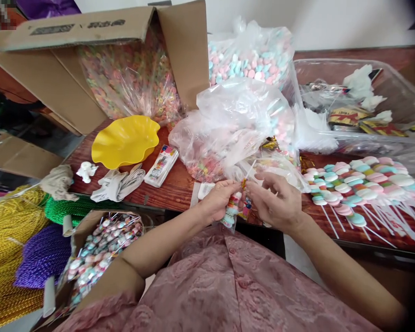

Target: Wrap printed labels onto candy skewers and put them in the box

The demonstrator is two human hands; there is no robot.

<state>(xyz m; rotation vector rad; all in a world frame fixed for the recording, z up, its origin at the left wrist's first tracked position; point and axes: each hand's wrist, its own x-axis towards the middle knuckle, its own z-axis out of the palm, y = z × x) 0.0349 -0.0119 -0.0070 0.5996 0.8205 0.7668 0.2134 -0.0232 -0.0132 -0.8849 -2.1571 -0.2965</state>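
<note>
Just past the pink-sleeved forearms, the left hand (217, 201) and right hand (275, 203) meet over the near table (173, 184) edge. The left fingers are curled, thumb and fingertips pinching a candy skewer (231, 213) in a clear wrapper, which hangs down from the pinch with its white stick poking up between the two hands. The right thumb and forefinger are pressed together on the wrapper's neck, at a small gold strip (243, 183); the other right fingers are loosely bent.

Below and left of the left fingers sits an open box of wrapped skewers (100, 251), with rolls of gold, purple and green cord (7, 240) beside it. Right of the right fingers lies a row of unwrapped skewers (363, 182), sticks pointing toward the person. Just beyond the fingertips is a crumpled plastic bag of candy (228, 124). Farther left of it a yellow bowl (124, 140) rests before a tipped cardboard box (55, 69); far right stands a clear tub (394, 78).
</note>
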